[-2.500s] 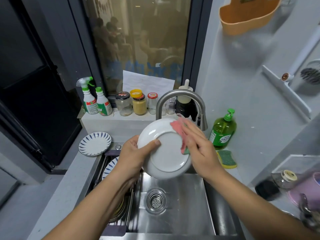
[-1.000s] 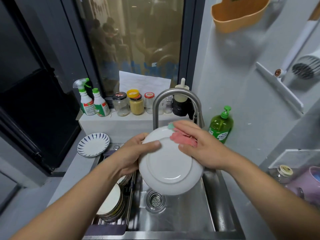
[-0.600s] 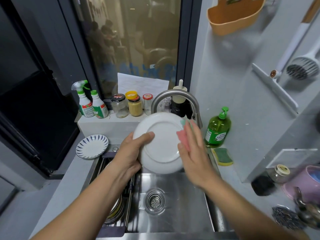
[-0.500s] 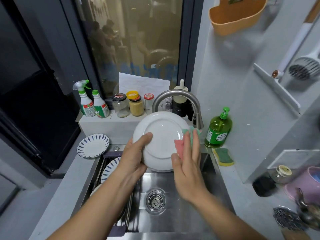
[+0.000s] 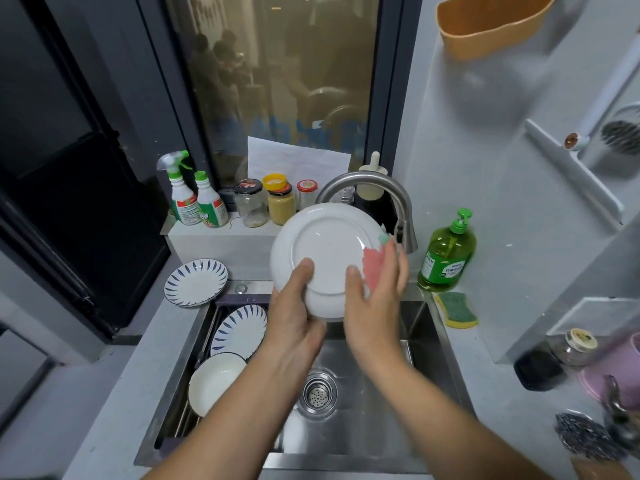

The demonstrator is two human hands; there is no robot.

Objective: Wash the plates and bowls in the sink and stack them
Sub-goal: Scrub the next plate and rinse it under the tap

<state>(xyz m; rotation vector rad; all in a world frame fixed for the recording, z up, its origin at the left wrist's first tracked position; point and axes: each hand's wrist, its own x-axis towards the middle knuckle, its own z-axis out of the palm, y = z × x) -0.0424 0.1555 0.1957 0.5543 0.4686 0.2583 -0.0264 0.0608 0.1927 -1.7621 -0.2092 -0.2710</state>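
Observation:
A white plate (image 5: 327, 244) is held upright above the steel sink (image 5: 429, 344), its underside facing me. My left hand (image 5: 294, 317) grips its lower left rim, thumb on the underside. My right hand (image 5: 375, 299) presses a pink and green cloth (image 5: 374, 263) against the plate's right edge, fingers around the rim. In the sink's left rack lie a blue-striped plate (image 5: 239, 329) and a white bowl (image 5: 216, 381). Another blue-striped plate (image 5: 195, 282) sits on the counter at the left.
The curved faucet (image 5: 398, 199) arches right behind the plate. Green dish soap bottle (image 5: 446, 252) and a green-yellow sponge (image 5: 457, 310) stand right of the sink. Spray bottles (image 5: 194, 199) and jars (image 5: 277, 202) line the ledge. The drain (image 5: 319, 393) lies below my hands.
The plate has tilted more upright and turned in my hands. My right hand with the cloth has slid along the plate's right rim toward its lower edge.

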